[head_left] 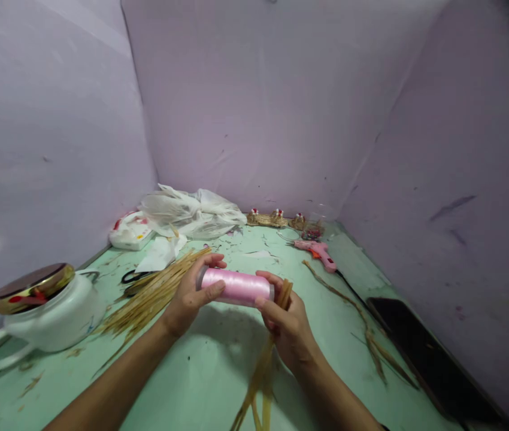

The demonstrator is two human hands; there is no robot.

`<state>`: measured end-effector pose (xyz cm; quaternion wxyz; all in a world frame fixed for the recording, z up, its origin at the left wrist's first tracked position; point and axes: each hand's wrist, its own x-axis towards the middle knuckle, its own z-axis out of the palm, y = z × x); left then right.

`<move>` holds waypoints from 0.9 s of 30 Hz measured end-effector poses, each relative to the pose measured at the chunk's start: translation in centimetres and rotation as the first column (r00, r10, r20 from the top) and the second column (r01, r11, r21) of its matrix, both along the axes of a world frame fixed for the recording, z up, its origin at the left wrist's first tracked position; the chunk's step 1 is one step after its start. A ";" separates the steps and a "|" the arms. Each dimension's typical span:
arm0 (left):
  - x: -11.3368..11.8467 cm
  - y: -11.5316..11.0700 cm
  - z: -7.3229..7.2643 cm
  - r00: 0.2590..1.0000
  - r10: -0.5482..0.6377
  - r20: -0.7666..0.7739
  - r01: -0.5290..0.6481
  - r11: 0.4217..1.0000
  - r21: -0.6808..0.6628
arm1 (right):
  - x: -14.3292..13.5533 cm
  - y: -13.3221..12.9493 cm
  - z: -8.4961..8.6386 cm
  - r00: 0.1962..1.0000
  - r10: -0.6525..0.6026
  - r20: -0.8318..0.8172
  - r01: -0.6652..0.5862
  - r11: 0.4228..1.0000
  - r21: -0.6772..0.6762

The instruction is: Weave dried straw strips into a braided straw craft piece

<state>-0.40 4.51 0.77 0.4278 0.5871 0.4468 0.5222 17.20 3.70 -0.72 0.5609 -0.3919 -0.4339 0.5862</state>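
Note:
A spool of shiny pink thread [241, 286] lies sideways between my two hands, above the table. My left hand [194, 293] is closed around its left end, thumb along the front. My right hand [288, 320] grips the spool's right end between thumb and fingers. Flat tan straw strips [261, 383] also run through that right hand; their short ends stick up past the fingers and the long ends hang toward the table's near edge. A bundle of dry straw [151, 299] lies on the table just left of my left hand.
A white pot [52, 326] with a gold-rimmed lid stands at left. White plastic bags [196, 212] lie at the back. A pink glue gun [320, 251] lies right of centre, its cord leading toward a dark phone-like slab [429, 353]. Small decorated crafts [276, 218] line the back wall.

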 end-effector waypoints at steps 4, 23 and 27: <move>0.2 -0.3 0.2 1.000 0.019 -0.024 -0.019 0.999 -0.031 | 0.1 0.2 -0.4 1.000 0.007 0.003 -0.007 0.997 0.082; 0.5 -0.4 -0.7 0.998 0.066 0.010 -0.067 0.994 0.083 | 0.1 0.3 -0.5 1.000 0.025 0.010 -0.026 0.997 0.077; 0.7 0.1 -0.3 0.987 0.060 0.148 -0.024 0.972 -0.235 | 0.3 0.4 -0.4 0.999 0.013 0.047 -0.023 0.976 0.216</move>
